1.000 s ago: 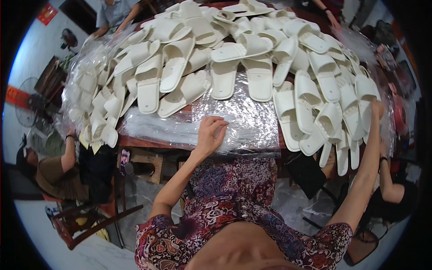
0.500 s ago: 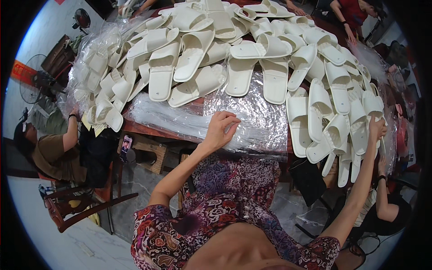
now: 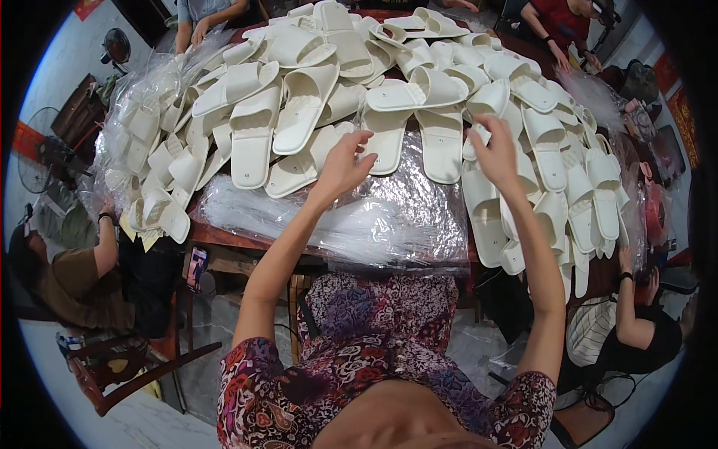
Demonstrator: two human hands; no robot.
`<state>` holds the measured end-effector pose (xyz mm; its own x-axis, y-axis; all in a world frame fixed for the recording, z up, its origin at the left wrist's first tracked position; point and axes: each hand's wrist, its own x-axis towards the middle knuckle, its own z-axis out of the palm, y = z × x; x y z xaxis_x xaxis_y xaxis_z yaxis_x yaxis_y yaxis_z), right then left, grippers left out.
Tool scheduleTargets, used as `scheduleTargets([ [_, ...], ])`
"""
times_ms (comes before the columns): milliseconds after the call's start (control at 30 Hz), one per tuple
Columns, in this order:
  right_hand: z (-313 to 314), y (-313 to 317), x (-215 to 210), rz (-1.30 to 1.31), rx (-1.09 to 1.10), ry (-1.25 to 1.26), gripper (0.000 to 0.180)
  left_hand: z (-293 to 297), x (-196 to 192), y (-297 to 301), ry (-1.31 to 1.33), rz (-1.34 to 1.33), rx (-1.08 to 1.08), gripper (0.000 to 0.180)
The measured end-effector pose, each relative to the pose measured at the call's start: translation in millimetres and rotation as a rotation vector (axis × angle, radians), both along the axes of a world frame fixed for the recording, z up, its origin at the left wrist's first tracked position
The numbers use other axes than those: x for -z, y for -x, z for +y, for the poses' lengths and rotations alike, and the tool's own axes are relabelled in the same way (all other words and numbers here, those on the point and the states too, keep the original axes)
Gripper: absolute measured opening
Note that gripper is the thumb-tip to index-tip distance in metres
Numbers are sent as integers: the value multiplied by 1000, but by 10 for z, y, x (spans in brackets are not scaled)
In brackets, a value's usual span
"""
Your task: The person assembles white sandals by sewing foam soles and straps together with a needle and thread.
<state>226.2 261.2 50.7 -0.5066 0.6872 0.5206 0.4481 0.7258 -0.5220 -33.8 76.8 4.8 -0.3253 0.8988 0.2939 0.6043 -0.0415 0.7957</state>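
Observation:
A large heap of white slippers (image 3: 299, 97) covers the table. My left hand (image 3: 344, 170) is open, thumb and fingers apart and curved, just left of a slipper (image 3: 387, 146) that hangs toward me. Across from it, my right hand (image 3: 495, 153) is open too, fingers spread, over the slippers at the right of another hanging slipper (image 3: 441, 150). Neither hand visibly holds anything. Between my forearms lies a bundle of thin clear plastic pieces (image 3: 307, 217) on a shiny clear plastic sheet (image 3: 441, 198) at the table's near edge.
A person in brown (image 3: 71, 273) sits at left, one in black (image 3: 636, 322) at right; others work at the far side. Clear plastic bags (image 3: 142, 97) line the heap's left. A wooden chair (image 3: 127, 359) and a lit phone (image 3: 197, 269) are at lower left.
My right hand has come from the far right slippers in to the middle of the heap. My left hand has moved up and slightly left, off the plastic bundle. The view has shifted.

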Motion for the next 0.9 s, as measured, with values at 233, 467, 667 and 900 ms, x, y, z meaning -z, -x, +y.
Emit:
scheduleTargets([
  [233, 724, 974, 264, -163, 165, -26, 68, 127, 106, 25, -27, 240, 5, 41],
  [467, 765, 1172, 227, -97, 279, 157, 77, -37, 258, -7, 35, 315, 83, 42],
  [667, 849, 1113, 112, 205, 150, 315, 66, 3, 289, -20, 29, 375, 88, 38],
  [900, 698, 1024, -424, 726, -26, 740, 53, -9, 311, -37, 28, 393, 74, 37],
])
